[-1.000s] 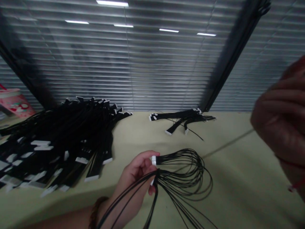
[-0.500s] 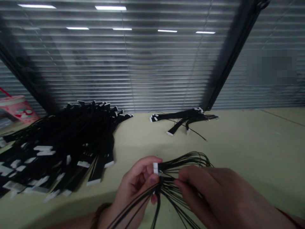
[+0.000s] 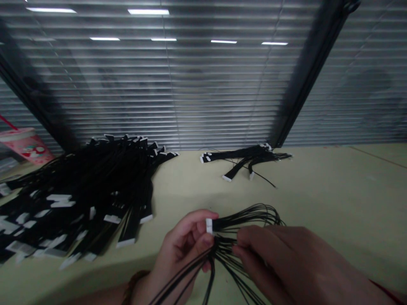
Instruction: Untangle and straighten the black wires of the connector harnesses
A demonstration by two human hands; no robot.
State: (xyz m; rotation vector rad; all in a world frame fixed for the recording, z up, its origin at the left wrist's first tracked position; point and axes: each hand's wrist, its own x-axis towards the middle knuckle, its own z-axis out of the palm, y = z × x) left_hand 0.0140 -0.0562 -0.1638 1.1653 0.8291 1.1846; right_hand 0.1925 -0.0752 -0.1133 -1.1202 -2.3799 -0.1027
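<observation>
At the bottom centre, my left hand point(image 3: 187, 250) grips a white connector point(image 3: 209, 226) between thumb and fingers. Thin black wires point(image 3: 254, 212) run from the connector and loop to the right, while more strands fan out below towards the bottom edge. My right hand point(image 3: 282, 258) is closed in a pinch at the wires just right of the connector. What exactly lies between its fingertips is too small to tell.
A large pile of black cables point(image 3: 104, 178) with white connectors covers the left of the table point(image 3: 333, 203). A smaller cable bunch point(image 3: 241, 159) lies at the back centre. A pink cup point(image 3: 28, 146) with a red straw stands far left. Blinds point(image 3: 203, 93) rise behind.
My right hand's fingertips have shifted very slightly at the wires. The connector in my left hand sits slightly lower in view.
</observation>
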